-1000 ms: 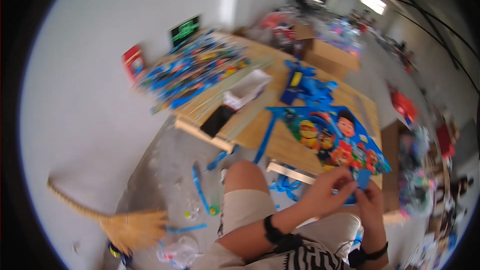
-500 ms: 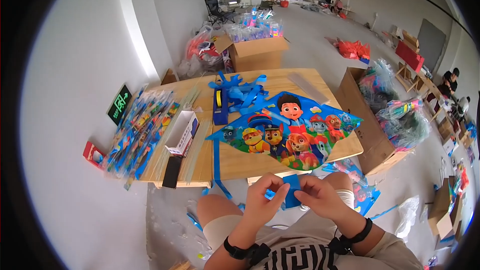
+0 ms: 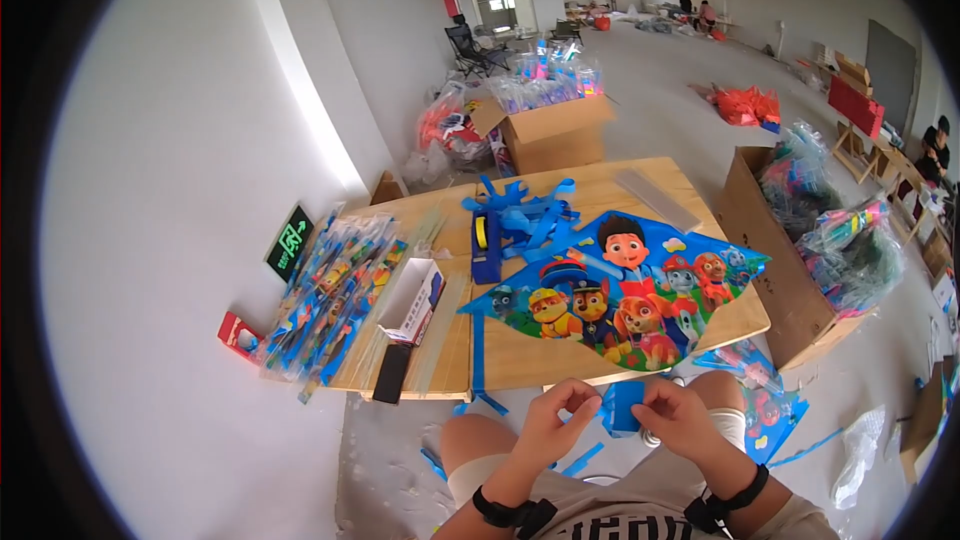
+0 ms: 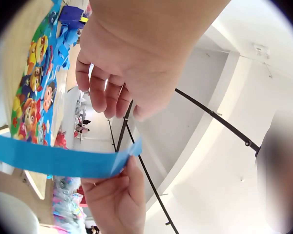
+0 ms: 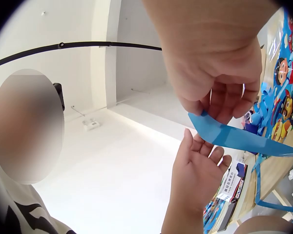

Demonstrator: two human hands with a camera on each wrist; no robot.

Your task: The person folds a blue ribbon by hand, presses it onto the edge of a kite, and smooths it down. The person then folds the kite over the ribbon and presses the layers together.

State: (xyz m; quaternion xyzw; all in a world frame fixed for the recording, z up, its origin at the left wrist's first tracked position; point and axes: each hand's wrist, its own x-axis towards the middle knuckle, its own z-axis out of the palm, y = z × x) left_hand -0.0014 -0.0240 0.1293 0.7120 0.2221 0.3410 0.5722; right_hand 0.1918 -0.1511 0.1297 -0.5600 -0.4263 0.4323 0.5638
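My right hand (image 3: 683, 422) pinches the end of a blue strip (image 3: 624, 408) between thumb and fingers, just off the table's front edge. To its left, my left hand (image 3: 556, 422) has its fingers loosely bent with nothing between them. In the left wrist view a gap shows between the left hand (image 4: 129, 63) and the blue strip (image 4: 63, 161), which the right hand (image 4: 116, 202) pinches. The strip hangs in a curve away from the right hand (image 5: 217, 73) in the right wrist view. Beyond the hands, a blue sheet printed with cartoon figures (image 3: 640, 315) lies on the table (image 3: 520, 365).
A tape dispenser (image 3: 486, 252) and tangled blue strips (image 3: 540, 220) lie behind the sheet. Leftward are a white box (image 3: 411, 302), a dark phone-like object (image 3: 391, 373) and wrapped printed items (image 3: 335, 290). A large carton (image 3: 770, 240) stands at the table's right.
The left hand has come off the blue strip, which both hands held half a second ago. The right hand keeps its pinch. The head view has turned from its earlier tilt.
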